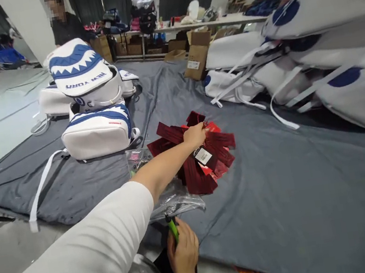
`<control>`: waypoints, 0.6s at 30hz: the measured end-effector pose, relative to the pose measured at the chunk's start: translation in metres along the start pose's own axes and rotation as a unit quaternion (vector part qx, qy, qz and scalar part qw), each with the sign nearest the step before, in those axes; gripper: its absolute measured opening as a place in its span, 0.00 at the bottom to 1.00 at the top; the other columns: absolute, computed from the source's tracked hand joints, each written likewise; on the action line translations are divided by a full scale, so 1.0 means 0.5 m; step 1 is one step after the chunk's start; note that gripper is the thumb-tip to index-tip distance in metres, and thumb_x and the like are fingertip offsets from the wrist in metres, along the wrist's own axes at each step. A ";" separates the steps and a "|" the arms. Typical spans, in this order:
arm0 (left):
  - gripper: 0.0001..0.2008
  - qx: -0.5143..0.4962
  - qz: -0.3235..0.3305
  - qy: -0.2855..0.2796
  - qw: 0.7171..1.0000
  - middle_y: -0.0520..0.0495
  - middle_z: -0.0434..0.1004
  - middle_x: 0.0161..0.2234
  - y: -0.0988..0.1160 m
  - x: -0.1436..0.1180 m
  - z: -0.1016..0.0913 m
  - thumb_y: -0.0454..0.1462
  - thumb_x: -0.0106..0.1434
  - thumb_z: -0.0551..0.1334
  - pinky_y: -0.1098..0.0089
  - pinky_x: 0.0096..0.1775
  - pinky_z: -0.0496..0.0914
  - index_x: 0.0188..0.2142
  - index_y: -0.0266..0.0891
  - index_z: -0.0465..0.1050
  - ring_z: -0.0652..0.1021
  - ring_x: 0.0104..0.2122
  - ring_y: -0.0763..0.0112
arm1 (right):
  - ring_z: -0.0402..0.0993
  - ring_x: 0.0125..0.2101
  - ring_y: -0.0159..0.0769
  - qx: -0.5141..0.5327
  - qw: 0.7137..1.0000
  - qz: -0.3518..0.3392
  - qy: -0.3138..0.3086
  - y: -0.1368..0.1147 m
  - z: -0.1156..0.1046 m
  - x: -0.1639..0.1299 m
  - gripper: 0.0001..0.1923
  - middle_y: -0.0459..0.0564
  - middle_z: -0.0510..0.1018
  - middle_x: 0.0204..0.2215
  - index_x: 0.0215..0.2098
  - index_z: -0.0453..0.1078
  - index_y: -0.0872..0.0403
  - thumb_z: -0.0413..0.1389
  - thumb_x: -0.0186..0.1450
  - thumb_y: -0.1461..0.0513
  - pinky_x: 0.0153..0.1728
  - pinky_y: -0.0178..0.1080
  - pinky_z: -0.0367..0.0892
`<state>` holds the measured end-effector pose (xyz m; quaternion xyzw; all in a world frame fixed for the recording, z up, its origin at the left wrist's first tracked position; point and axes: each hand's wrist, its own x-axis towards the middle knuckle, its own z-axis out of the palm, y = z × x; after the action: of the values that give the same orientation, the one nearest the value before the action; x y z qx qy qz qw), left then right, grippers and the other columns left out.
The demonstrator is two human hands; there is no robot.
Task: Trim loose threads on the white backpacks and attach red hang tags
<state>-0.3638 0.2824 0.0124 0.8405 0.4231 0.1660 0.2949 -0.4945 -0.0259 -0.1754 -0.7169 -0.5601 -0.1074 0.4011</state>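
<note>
My left hand [195,135] reaches out in a white sleeve to the middle of a fan of dark red fabric pieces [201,182]. Its fingers are pinched at the top of the pile; what lies between them is too small to make out. Beside that wrist is a black hang tag with a white label [202,156], and bits of bright red show among the fabric. Close to my body, my right hand [184,249] is closed around a slim green tool with a black end [172,228]. Clear plastic bags [178,198] lie under my left forearm, partly hidden by it.
White and blue backpacks [98,138] are stacked at the left on the grey-covered table [298,192]. More white bags [345,50] with loose straps are heaped at the right. A cardboard box [198,55] stands behind. A person [63,19] is at the far left.
</note>
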 end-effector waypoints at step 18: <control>0.13 0.083 -0.406 0.392 0.821 0.45 0.82 0.47 -0.557 -1.046 -0.418 0.38 0.69 0.57 0.68 0.52 0.72 0.46 0.37 0.78 0.81 0.47 0.67 | 0.72 0.33 0.55 0.027 0.993 0.002 -0.119 0.076 -0.014 0.004 0.11 0.57 0.72 0.28 0.39 0.68 0.48 0.57 0.56 0.60 0.29 0.50 0.64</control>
<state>-0.9521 0.0641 -0.0190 0.4782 0.8179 0.3113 0.0736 -0.4580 -0.0312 -0.1869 -0.7144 -0.6052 -0.0057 0.3512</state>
